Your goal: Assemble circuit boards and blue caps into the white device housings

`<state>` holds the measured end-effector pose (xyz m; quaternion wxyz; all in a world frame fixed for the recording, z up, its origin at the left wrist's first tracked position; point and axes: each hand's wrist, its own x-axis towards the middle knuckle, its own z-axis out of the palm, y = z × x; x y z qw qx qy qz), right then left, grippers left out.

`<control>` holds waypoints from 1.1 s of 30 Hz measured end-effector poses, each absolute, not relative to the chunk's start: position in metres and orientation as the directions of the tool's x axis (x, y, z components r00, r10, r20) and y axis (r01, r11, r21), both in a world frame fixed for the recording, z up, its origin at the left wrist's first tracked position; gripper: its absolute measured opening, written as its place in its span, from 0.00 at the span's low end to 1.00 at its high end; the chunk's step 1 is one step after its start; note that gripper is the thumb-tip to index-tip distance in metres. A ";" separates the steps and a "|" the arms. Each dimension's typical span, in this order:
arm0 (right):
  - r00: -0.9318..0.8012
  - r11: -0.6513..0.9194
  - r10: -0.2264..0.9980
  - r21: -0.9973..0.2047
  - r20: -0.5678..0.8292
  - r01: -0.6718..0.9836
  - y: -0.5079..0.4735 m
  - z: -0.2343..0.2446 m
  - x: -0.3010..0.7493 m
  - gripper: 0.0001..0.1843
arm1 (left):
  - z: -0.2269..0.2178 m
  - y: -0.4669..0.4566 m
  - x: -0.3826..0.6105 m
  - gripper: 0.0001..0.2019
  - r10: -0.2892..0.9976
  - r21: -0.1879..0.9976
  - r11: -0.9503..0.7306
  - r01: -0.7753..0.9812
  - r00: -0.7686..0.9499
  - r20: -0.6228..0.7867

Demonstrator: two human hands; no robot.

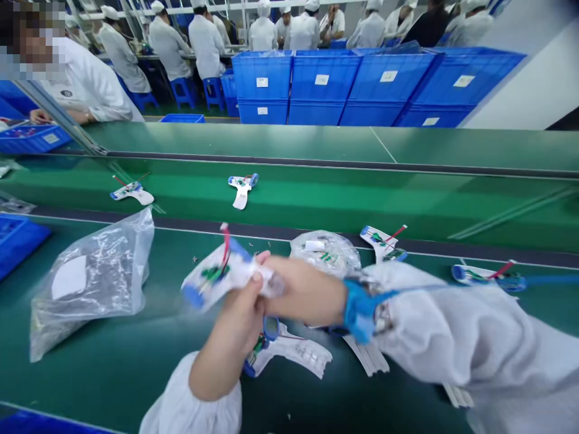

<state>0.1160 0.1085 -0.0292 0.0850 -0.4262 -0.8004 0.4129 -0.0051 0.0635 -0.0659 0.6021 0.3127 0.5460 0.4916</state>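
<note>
Wht shell held up over bench.
L hand & R hand both closed on its R end, bit blurred; grn PCB showing; bag to L.

Far centre to right: a row of blue crates, stacked two high, with white labels. Farther back: people, mostly in white coats and caps, some on blue stools. Far left: one co-worker in white, a labelled blue tray, a slanting metal post.
</note>
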 end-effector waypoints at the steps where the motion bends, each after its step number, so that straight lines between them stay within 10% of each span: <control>1: -0.639 0.286 0.745 -0.773 -0.192 0.567 0.091 -0.032 0.110 0.15 | -0.067 0.055 -0.004 0.24 0.913 0.847 0.306 -0.434 -0.119 -0.391; 4: -0.724 0.374 0.674 -0.775 -0.150 0.509 0.070 -0.049 0.103 0.12 | -0.068 0.034 -0.017 0.14 0.843 0.606 0.168 -0.777 -0.205 -0.497; 20: -0.726 0.730 0.582 -0.159 -0.366 0.665 0.138 -0.114 0.067 0.10 | -0.087 0.016 -0.076 0.10 0.755 0.634 0.059 -0.771 -0.381 -0.533; 33: -0.747 0.599 0.629 -0.480 -0.214 0.641 0.126 -0.070 0.083 0.09 | -0.084 0.024 -0.049 0.12 0.784 0.611 0.188 -0.769 -0.257 -0.565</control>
